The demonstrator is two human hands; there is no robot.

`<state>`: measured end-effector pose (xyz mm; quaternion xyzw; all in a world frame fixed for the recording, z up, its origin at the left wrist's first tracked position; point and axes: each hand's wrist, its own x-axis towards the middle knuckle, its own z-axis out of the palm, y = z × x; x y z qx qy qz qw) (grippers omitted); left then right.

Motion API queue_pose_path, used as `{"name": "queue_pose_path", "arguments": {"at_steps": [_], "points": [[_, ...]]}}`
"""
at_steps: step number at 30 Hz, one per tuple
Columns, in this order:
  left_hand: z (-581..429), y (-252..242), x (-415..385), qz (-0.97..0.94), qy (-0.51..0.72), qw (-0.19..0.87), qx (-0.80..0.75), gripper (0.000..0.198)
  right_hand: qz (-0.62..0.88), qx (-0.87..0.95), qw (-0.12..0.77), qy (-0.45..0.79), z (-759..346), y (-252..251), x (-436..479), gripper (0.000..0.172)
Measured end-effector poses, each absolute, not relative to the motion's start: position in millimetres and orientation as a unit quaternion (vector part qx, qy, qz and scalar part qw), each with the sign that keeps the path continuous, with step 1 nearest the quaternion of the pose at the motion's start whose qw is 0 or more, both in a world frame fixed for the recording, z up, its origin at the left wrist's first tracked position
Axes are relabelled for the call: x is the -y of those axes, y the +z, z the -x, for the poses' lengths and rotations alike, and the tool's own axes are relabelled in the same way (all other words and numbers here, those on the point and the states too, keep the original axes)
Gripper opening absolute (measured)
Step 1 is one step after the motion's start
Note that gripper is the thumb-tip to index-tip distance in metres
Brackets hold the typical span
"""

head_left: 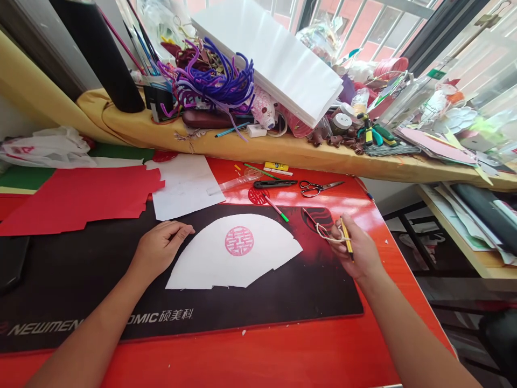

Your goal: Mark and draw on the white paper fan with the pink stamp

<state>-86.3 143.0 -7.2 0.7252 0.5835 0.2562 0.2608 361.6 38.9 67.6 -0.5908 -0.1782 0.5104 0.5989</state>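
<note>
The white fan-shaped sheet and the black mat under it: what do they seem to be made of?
The fan-shaped sheet looks like thin matte paper: it lies flat with cut edges. The black mat seems cloth-covered rubber, matte, with printed letters; I cannot be sure.

A red table [283, 350] is seen at 6 o'clock, covered by a black mat [262, 302]. A yellow-draped ledge [283, 153] is crowded at 12 o'clock. Daylight is admitted through a barred window [363, 27] at 1 o'clock; wooden shelves [488, 268] are set at 3 o'clock.

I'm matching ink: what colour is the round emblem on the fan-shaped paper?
The emblem is pink-red, on white fan-shaped paper; head view shows it.
</note>
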Motion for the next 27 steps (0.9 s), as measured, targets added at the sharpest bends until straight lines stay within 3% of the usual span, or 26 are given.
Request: {"name": "queue_pose_path", "arguments": {"at_steps": [18, 27], "points": [[85, -5, -142, -0.729, 0.253, 0.250, -0.585, 0.049, 0.471, 0.125, 0.631, 0.604, -345, 27, -23, 0.033], [85, -4, -141, -0.726, 0.253, 0.256, -0.587, 0.049, 0.456, 0.097, 0.629, 0.622, -344, 24, -22, 0.047]]}}
